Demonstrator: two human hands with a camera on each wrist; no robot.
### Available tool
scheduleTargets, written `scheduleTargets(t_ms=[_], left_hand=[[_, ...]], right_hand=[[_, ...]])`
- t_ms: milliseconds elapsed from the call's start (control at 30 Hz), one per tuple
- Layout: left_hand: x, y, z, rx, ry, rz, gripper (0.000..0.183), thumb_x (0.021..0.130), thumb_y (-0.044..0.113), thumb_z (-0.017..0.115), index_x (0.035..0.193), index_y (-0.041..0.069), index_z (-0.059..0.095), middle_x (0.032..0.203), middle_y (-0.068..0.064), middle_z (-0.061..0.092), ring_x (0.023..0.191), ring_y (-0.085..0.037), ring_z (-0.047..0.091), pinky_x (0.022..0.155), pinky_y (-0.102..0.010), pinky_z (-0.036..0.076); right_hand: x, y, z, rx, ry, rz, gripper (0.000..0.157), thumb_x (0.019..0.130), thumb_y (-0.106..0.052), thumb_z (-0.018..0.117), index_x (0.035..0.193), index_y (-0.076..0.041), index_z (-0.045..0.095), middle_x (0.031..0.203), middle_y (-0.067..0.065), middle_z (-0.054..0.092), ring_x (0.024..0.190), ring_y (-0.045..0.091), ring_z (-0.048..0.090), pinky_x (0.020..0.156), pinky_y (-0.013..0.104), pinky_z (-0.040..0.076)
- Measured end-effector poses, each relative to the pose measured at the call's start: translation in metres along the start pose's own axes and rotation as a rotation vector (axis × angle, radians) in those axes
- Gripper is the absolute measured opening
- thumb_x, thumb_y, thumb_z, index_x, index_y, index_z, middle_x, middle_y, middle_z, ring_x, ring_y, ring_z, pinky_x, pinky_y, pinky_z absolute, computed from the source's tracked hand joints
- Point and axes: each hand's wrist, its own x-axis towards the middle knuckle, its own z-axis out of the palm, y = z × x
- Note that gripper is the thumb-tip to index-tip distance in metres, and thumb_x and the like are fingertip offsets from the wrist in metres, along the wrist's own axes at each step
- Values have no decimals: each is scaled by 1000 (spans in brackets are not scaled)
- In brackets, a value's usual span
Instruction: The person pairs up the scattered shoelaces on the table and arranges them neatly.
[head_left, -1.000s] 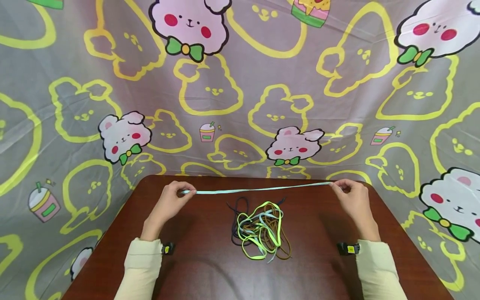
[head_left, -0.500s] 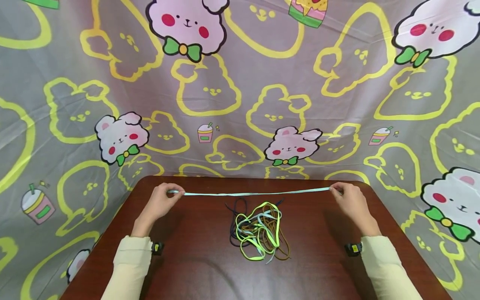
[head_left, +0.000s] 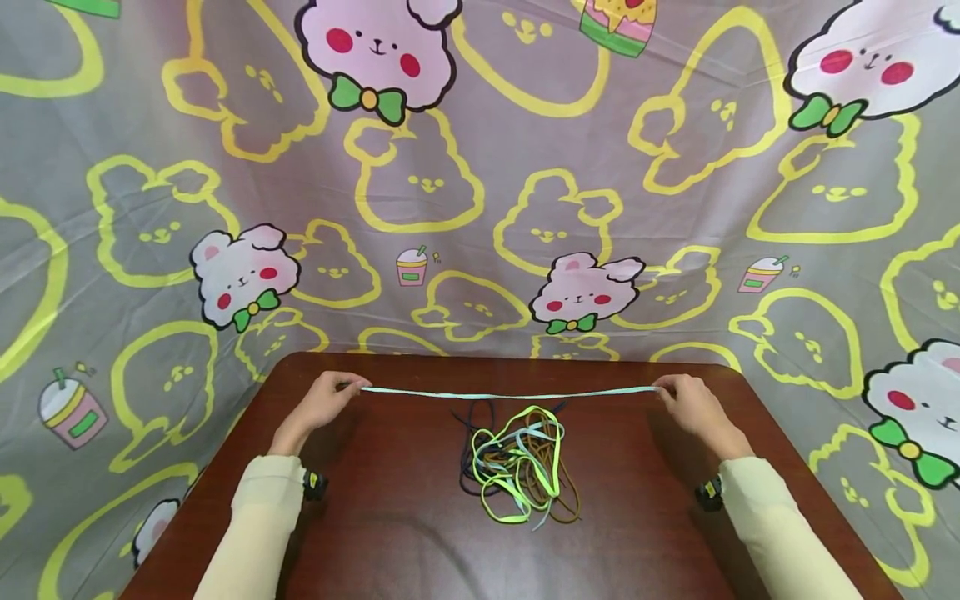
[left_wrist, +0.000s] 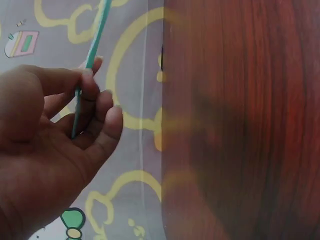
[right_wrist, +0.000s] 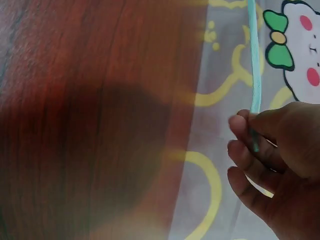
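Observation:
A light mint-coloured shoelace (head_left: 487, 396) stretches between both hands near the back of the table, sagging slightly in the middle. My left hand (head_left: 324, 406) pinches one end between thumb and index finger; in the left wrist view a short tail of the shoelace (left_wrist: 95, 45) hangs down past the pinch toward the palm. At the other end, my right hand (head_left: 693, 410) pinches the shoelace (right_wrist: 255, 65) in the same way, with a short tip poking out below the thumb. Behind the stretched lace, nearer to me, lies a tangled pile of shoelaces (head_left: 555, 467) in neon yellow, brown, dark navy and pale blue.
The dark reddish-brown wooden table (head_left: 420, 533) has rounded back corners. A grey curtain (head_left: 465, 250) printed with yellow outlines and white cartoon bunnies hangs behind it and along both sides.
Both hands have moved apart a little and then slightly back, coming lower toward the table. The shoelace has gone from straight and slanted to roughly level with a slight sag.

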Motion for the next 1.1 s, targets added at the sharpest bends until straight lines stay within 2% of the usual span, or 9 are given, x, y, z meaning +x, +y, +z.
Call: scheduleTargets(t_ms=[133, 267, 367, 467, 533, 667, 800, 967, 1100], left_hand=[[6, -8, 2, -20, 19, 14, 19, 93, 6, 56, 104, 0, 69, 97, -17, 68, 91, -28, 62, 72, -37, 47], [12, -18, 8, -22, 157, -2, 14, 87, 12, 67, 97, 5, 73, 90, -10, 71, 88, -24, 63, 73, -35, 48], [16, -24, 13, -11, 230, -57, 15, 84, 21, 71, 88, 6, 73, 80, -9, 70, 75, -23, 63, 64, -34, 47], [19, -28, 17, 12, 234, -132, 28, 83, 31, 70, 81, 4, 71, 72, -11, 68, 62, -21, 59, 55, -31, 43], [21, -31, 19, 23, 213, -165, 34, 84, 36, 69, 80, 2, 71, 71, -12, 68, 60, -21, 59, 54, -30, 42], [23, -35, 21, 9, 198, -205, 32, 88, 32, 64, 86, 1, 72, 76, -12, 69, 68, -23, 60, 59, -32, 43], [28, -38, 22, -2, 230, -194, 25, 94, 20, 57, 97, -2, 70, 81, -12, 70, 81, -28, 62, 69, -38, 46], [35, -41, 29, 32, 276, -190, 21, 93, 15, 57, 102, 1, 70, 92, -14, 70, 92, -33, 61, 82, -47, 45], [39, -41, 34, 58, 291, -253, 19, 90, 18, 62, 98, 5, 73, 101, -16, 68, 95, -35, 59, 82, -49, 45]], right_hand=[[3, 7, 5, -8, -45, 29, 16, 91, -16, 59, 96, -5, 69, 79, 5, 67, 60, 12, 55, 52, 33, 42], [7, 12, 10, -38, 4, 78, 20, 88, -27, 64, 81, -9, 69, 66, -1, 63, 54, 13, 52, 46, 33, 38], [10, 14, 14, -59, 32, 102, 26, 87, -34, 65, 71, -13, 66, 55, -4, 55, 49, 15, 48, 43, 32, 35], [14, 17, 16, -59, 24, 116, 28, 87, -34, 64, 67, -14, 64, 51, -4, 49, 48, 16, 45, 43, 31, 33], [17, 18, 17, -44, 24, 110, 25, 88, -29, 64, 71, -11, 66, 54, -2, 52, 48, 16, 45, 44, 32, 34], [23, 20, 22, -37, 38, 93, 16, 89, -19, 61, 83, -7, 68, 72, 5, 64, 55, 17, 51, 47, 33, 40], [29, 24, 26, -56, 57, 95, 13, 89, -14, 58, 89, -5, 68, 86, 13, 67, 64, 24, 59, 53, 42, 46], [33, 28, 29, -82, 51, 163, 14, 89, -18, 59, 88, -8, 69, 88, 13, 68, 73, 32, 62, 58, 49, 46], [35, 29, 28, -92, 19, 212, 16, 89, -23, 61, 82, -10, 68, 82, 11, 67, 69, 30, 62, 54, 48, 45]])
